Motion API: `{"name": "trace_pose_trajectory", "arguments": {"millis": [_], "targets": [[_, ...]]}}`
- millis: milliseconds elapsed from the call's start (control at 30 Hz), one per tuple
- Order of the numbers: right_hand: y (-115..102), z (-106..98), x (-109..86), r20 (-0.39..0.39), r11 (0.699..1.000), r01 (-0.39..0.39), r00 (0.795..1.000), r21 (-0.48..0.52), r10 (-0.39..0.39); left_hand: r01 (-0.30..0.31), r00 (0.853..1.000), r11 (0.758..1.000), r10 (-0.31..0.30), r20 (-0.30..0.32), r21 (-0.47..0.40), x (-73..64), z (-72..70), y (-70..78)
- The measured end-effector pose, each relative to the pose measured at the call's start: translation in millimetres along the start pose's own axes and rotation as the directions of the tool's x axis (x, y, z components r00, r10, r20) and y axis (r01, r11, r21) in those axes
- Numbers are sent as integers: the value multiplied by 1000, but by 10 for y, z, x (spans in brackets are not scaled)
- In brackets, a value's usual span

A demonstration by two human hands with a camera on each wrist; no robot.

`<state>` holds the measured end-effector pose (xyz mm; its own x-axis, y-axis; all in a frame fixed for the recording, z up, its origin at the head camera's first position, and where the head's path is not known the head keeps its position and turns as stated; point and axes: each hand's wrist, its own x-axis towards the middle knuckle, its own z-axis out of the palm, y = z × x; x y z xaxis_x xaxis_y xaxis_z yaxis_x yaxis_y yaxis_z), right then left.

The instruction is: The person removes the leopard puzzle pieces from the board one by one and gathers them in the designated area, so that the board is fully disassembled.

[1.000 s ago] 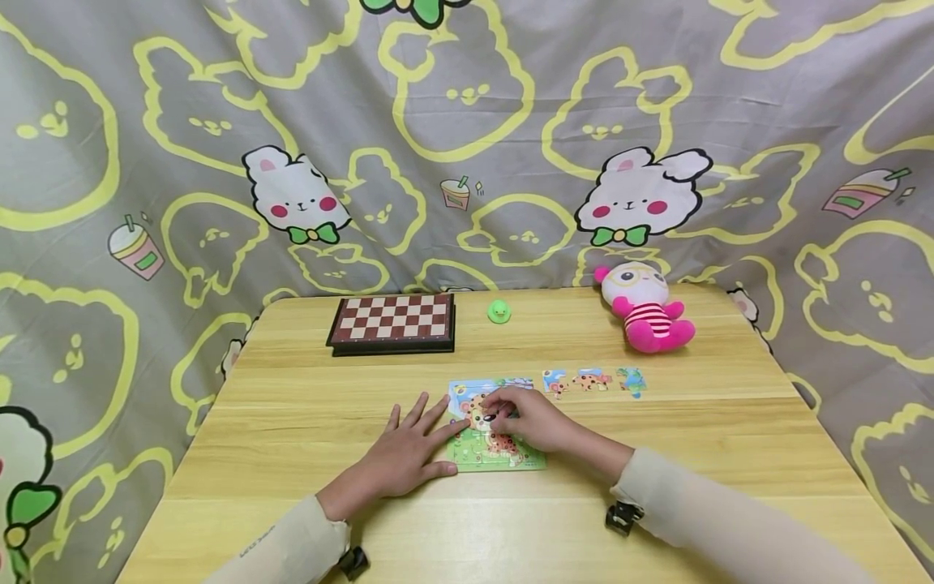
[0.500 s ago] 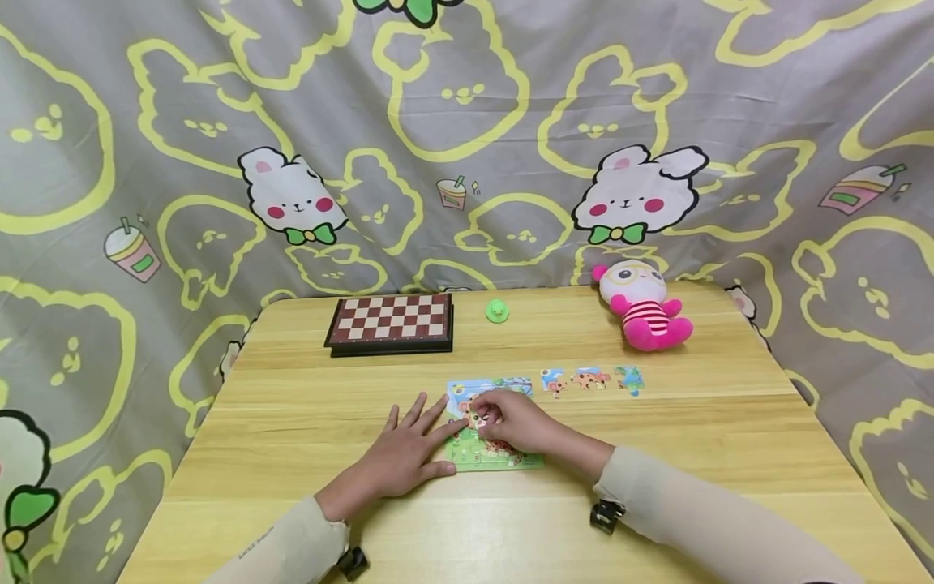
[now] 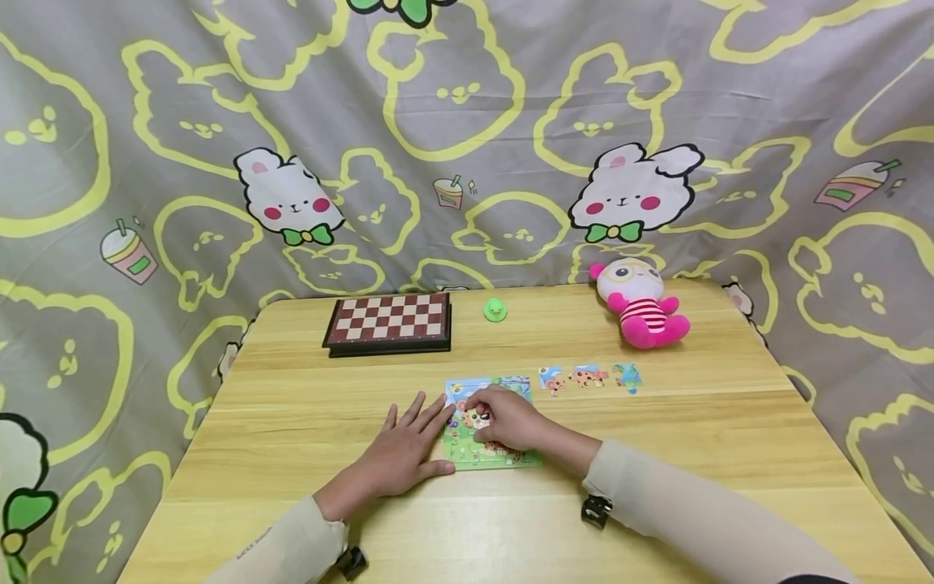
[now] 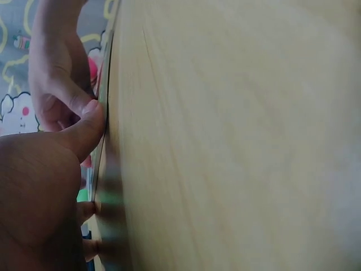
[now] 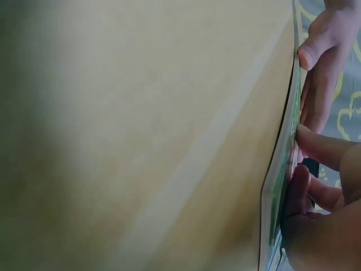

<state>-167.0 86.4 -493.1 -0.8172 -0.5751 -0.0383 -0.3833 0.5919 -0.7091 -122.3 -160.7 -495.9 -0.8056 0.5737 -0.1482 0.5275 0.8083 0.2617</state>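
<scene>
A cartoon leopard jigsaw puzzle (image 3: 503, 461) lies flat on the wooden table, in front of the person. The left hand (image 3: 404, 454) rests beside it with fingers spread; its thumb and fingertips touch the puzzle's left edge. Over the puzzle's middle, the right hand (image 3: 514, 418) is bent down, its thumb and index finger on either side of a puzzle piece (image 3: 481, 419) showing the leopard's face. In the right wrist view, the thumb (image 5: 316, 144) and curled fingers are right at the puzzle's surface. The right palm and knuckles hide the puzzle's right part.
Three loose clusters of puzzle pieces (image 3: 588, 377) lie just beyond the puzzle, to the right. Toward the back stand a folded chessboard (image 3: 390, 320), a small green rubber duck (image 3: 495, 310) and a pink panda plush (image 3: 642, 308). A patterned curtain (image 3: 518, 162) hangs behind the table.
The right hand has shifted slightly left across the puzzle, with thumb and index finger staying over the leopard's face. The left hand has stayed at the puzzle's edge.
</scene>
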Motion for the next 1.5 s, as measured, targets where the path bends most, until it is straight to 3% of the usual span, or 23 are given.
{"name": "trace_pose_trajectory", "arguments": {"millis": [200,433,700,833,1000,1300,1500], "targets": [[-28,-20,19,16,999,-26,1000,23,25,-4,1000,1000,3,-22,-19,4,21,-13],[-45,-38,43,22,998,-33,999,57,32,-3,999,993,-1,-35,-120,5,32,-52],[-41,-43,53,32,995,-41,999,86,39,-117,993,961,115,-22,-251,-48,-57,-137],[-26,-50,55,36,992,-45,998,117,41,-150,986,959,163,38,-239,-64,-88,-152],[-12,-62,60,42,984,-52,998,172,45,-151,982,963,172,77,-224,-78,-129,-132],[-9,-54,73,20,967,-62,998,247,59,-145,981,966,169,98,-215,-79,-144,-125],[-30,-47,82,-6,955,-90,995,282,95,-160,981,968,177,75,-191,-79,-142,-125]]}}
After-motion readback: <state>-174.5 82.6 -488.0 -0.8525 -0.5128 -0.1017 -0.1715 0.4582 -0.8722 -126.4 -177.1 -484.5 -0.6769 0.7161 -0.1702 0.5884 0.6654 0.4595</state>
